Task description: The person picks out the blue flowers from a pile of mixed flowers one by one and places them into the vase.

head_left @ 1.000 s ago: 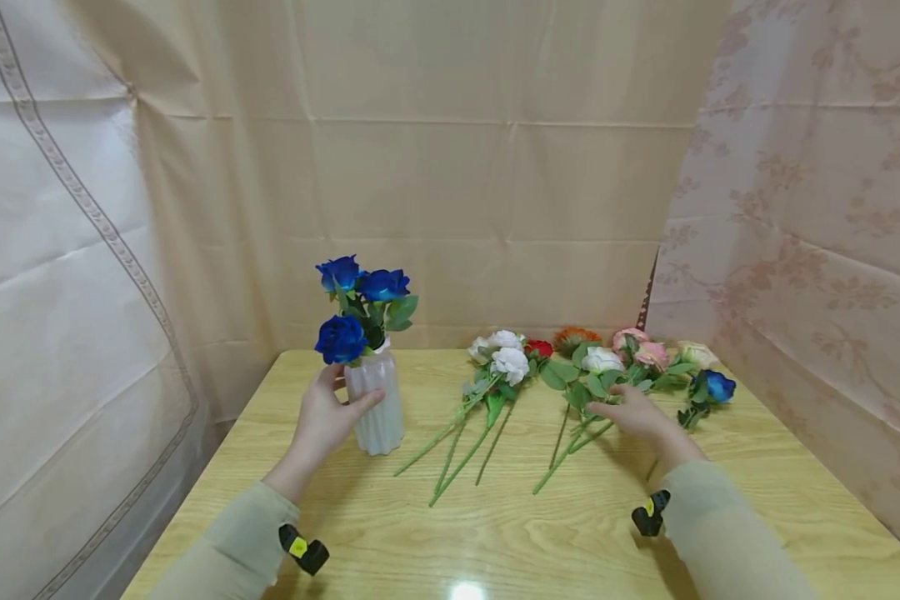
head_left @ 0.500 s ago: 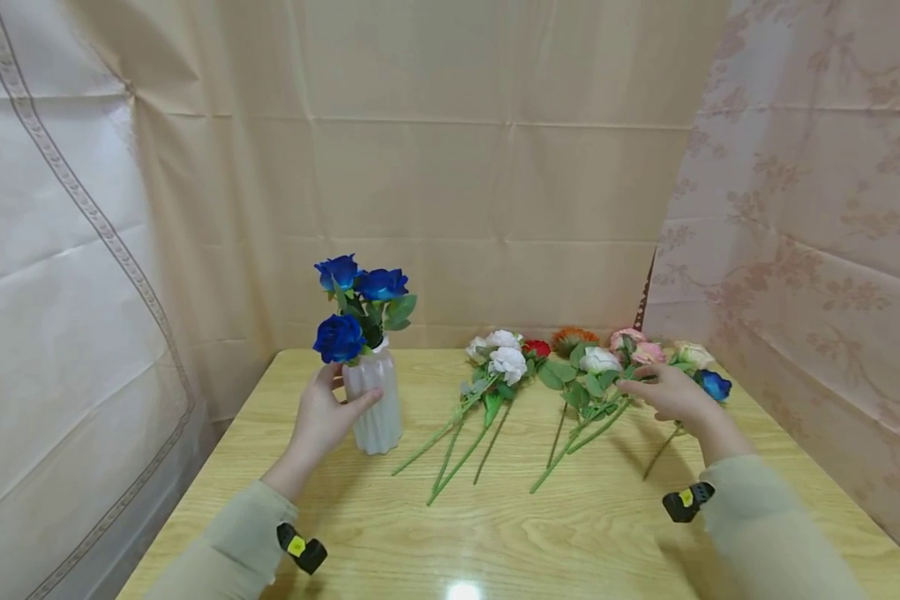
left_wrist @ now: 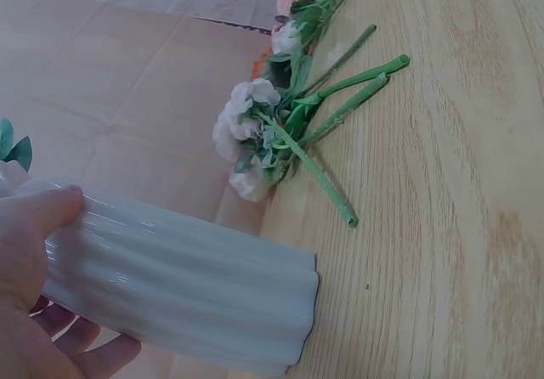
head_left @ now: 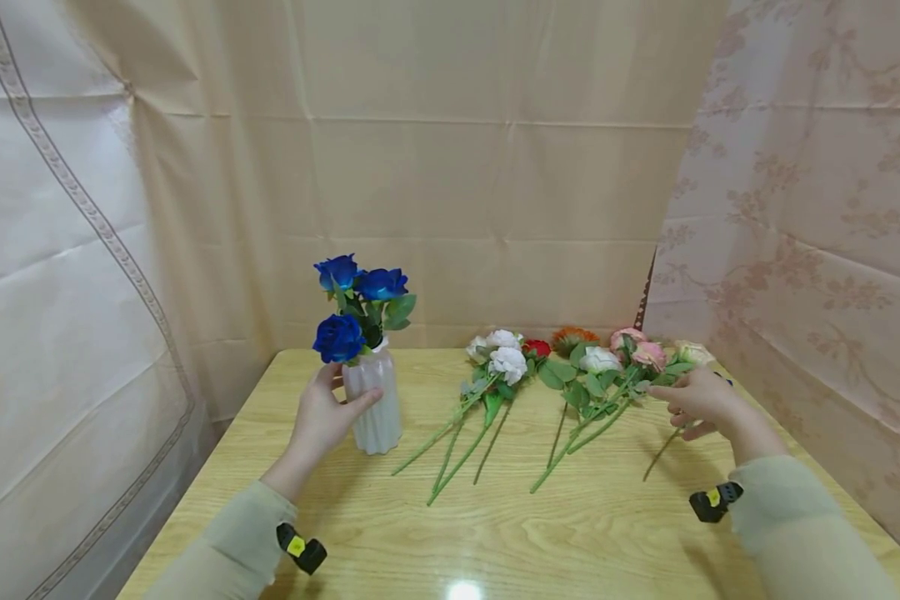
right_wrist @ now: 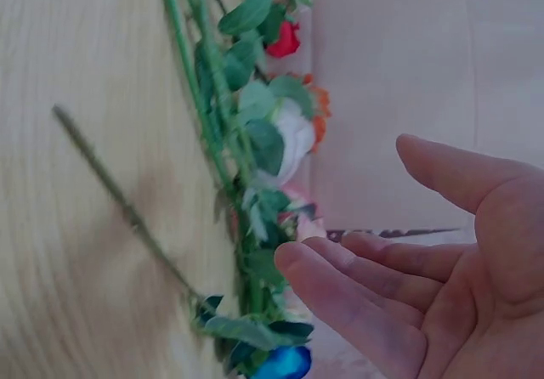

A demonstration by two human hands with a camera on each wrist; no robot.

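My left hand grips a white fluted vase that stands upright on the table, thumb across its front. Three blue roses with green leaves stick up out of the vase. In the left wrist view the thumb and curled fingers wrap the vase from both sides. My right hand hovers at the right of the table with nothing in it, fingers extended and thumb apart. Just below it lies a single blue rose, its bloom mostly hidden behind the hand in the head view; its stem points toward the person.
White flowers and a red flower lie mid-table. Further right are an orange flower, a white rose, pink roses and a cream rose. A beige curtain hangs behind the table.
My right hand has moved right, from over the white rose's stems past the pink roses to above the single blue rose. The left hand and vase have stayed put.
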